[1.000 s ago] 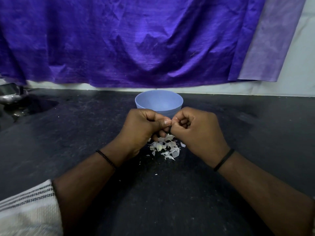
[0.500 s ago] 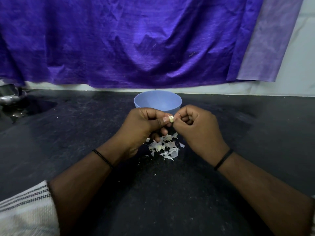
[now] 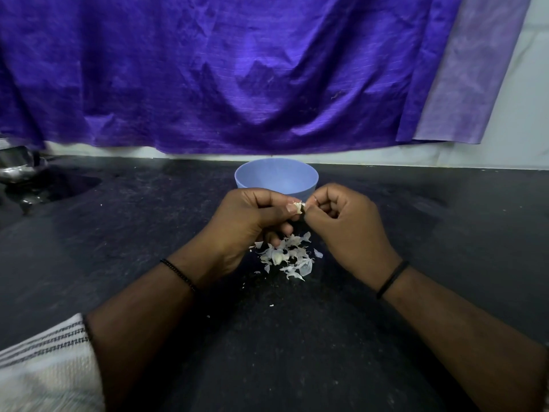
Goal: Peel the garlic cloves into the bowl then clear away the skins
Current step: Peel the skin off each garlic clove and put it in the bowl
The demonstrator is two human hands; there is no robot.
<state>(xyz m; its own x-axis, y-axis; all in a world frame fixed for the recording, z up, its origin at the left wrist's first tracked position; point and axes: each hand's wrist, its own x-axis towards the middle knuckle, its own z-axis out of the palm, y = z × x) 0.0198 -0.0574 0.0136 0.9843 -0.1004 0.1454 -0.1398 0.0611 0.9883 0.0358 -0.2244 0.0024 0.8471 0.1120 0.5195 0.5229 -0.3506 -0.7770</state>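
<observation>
Mid-peel. Left hand [image 3: 252, 218] and right hand [image 3: 347, 224] both pinching garlic clove [image 3: 298, 207], held above worktop [image 3: 118, 248] just in front of bowl [image 3: 276, 176] near back edge. Skins [image 3: 289, 258] piled below hands. Next, I guess: strip last skin, drop clove in bowl.

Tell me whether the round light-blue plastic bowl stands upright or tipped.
Upright: the light-blue plastic bowl sits on the dark counter, its open rim facing up.

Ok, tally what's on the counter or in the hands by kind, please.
Blue bowl: 1
Garlic clove, pinched between left hand and right hand: 1
Pile of skins: 1, pieces too many to count
Metal vessel at far left: 1
Total: 4
</observation>
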